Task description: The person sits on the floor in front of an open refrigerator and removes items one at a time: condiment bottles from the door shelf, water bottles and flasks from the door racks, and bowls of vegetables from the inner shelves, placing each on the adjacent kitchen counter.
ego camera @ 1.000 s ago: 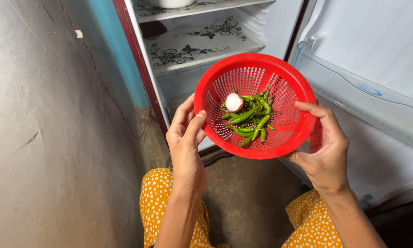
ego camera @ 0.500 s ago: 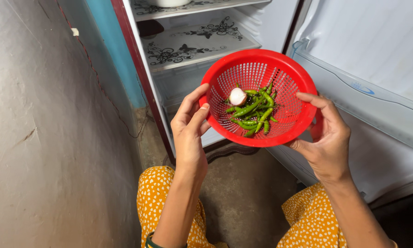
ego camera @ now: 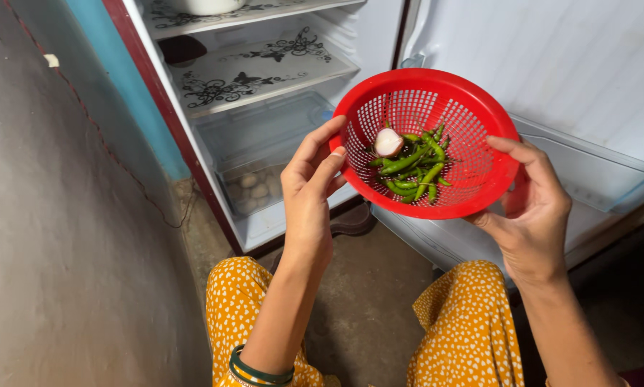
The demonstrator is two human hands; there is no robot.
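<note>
Your left hand (ego camera: 309, 188) and right hand (ego camera: 531, 215) are raised, forearms angled inward, fingers curled in a grip, thumbs on top.

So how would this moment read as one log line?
left hand: holds red basket rim | right hand: holds rim | inside: green chillies, onion half

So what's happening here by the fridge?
A person crouched before an open fridge holds a red perforated basket by its rim, left hand on one side, right hand on the other. Inside lie green chillies and a cut onion piece. The fridge's bottom drawer holds small round vegetables.
</note>
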